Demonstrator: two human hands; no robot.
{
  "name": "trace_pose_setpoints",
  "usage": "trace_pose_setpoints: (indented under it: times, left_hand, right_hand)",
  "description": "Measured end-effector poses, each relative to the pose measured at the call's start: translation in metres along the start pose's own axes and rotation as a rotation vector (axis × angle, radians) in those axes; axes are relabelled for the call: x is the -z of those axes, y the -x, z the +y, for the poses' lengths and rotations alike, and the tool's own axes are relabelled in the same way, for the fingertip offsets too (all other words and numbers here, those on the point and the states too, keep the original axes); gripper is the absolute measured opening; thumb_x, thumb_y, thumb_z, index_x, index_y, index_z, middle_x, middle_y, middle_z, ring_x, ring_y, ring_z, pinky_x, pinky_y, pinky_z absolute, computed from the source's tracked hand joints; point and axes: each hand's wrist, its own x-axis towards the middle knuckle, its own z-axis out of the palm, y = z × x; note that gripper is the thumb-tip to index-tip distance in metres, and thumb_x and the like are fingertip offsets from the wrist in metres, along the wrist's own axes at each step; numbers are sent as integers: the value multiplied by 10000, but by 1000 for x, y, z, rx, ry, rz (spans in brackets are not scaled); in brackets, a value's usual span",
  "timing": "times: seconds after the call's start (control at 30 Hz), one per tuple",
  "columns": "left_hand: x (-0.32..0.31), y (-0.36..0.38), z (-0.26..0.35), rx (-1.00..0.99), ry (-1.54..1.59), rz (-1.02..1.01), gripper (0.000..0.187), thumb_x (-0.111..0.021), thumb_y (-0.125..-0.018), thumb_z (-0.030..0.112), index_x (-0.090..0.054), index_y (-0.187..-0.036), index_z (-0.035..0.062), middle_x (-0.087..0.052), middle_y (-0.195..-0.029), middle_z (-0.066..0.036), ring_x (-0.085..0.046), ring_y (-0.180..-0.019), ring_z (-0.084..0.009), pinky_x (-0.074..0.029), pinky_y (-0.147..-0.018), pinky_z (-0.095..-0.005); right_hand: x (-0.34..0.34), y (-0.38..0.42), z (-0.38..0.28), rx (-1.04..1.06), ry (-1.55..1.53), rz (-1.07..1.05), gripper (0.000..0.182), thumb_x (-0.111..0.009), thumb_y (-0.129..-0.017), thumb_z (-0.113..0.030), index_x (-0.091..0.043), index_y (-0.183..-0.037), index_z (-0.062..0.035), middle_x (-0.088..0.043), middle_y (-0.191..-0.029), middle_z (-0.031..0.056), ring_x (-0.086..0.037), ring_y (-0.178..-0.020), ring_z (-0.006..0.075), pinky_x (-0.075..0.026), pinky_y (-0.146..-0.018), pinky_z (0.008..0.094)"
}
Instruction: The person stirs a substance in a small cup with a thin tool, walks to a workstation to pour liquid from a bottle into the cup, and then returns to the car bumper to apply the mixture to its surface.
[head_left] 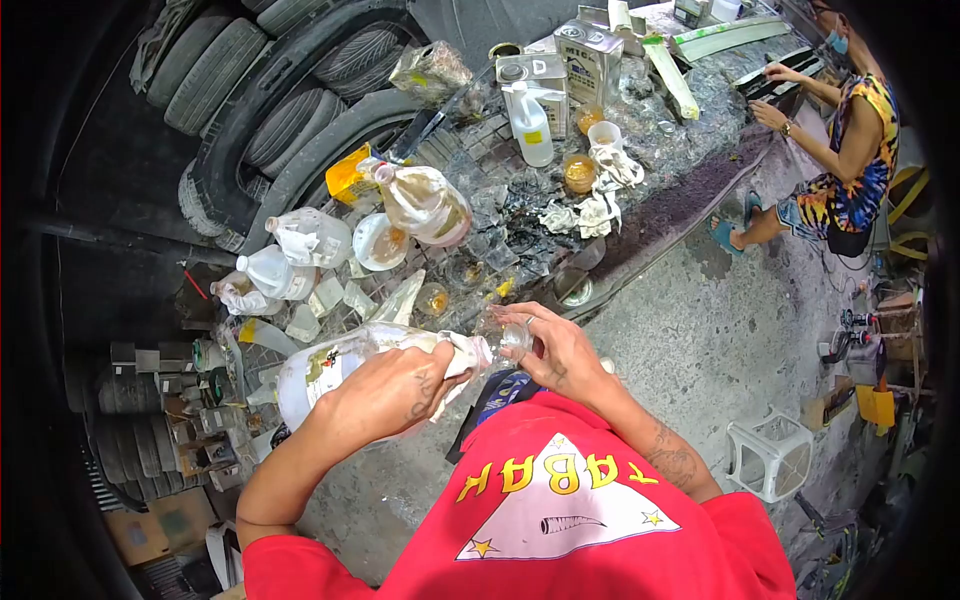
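A: Which item is the left hand (405, 385) holding?

B: The left hand is grasping a large jug (338, 360) near its neck, the fingers clenching over a white cloth (458, 350). The jug is lying tilted on its side, its mouth pointing toward the right hand (562, 347).

A: What is the right hand doing?

B: The right hand is grasping a small clear cup (513, 338) between thumb and fingers. The cup is sitting just beside the jug's mouth; whether the two parts are touching, I cannot tell.

A: Where is this assembly standing relative to the workbench (665, 150)?

B: Jug and cup are occupying the near side, in front of the wearer's red shirt (590, 545). A cup of amber residue (432, 299) is standing just beyond the jug.

A: Which items are standing farther along?

B: A second large jug (425, 208) is leaning among other plastic containers. A white bottle (533, 135) is standing upright before two metal tins (592, 62), and an amber jar (579, 174) is standing near crumpled rags (600, 208).

A: Is anyone else working nearby?

B: A co-worker (862, 150) is reaching over the far end of the workbench.
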Motion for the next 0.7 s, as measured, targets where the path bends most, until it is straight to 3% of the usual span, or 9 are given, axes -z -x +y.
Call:
trace_pose_setpoints:
  times: [0.23,0.63,0.7]
  left_hand:
    - [-3,5,-5,44,-42,-33,378,-483,-1037,317,-500,-970,-54,-647,-738,-283,-659,-730,-470,-507,-619,-541]
    - [1,8,0,93,-102,-104,372,-498,-1031,310,-529,-964,-54,-659,-757,-270,-676,-742,-443,-531,-643,-525]
    - [1,9,1,123,-66,-113,341,-557,-1007,309,-496,-992,-26,-640,-738,-254,-643,-734,-465,-496,-630,-533]
  right_hand:
    - [-10,1,-3,-11,82,-45,322,-721,-861,-157,-660,-1153,-35,-656,-1213,130,-664,-983,356,-538,-810,427]
    - [-22,2,0,21,36,-81,309,-730,-857,-153,-664,-1128,-20,-663,-1205,139,-670,-980,361,-550,-812,417]
    - [-23,3,3,20,30,-87,301,-730,-859,-159,-663,-1114,-14,-664,-1204,140,-672,-972,364,-551,-806,420]
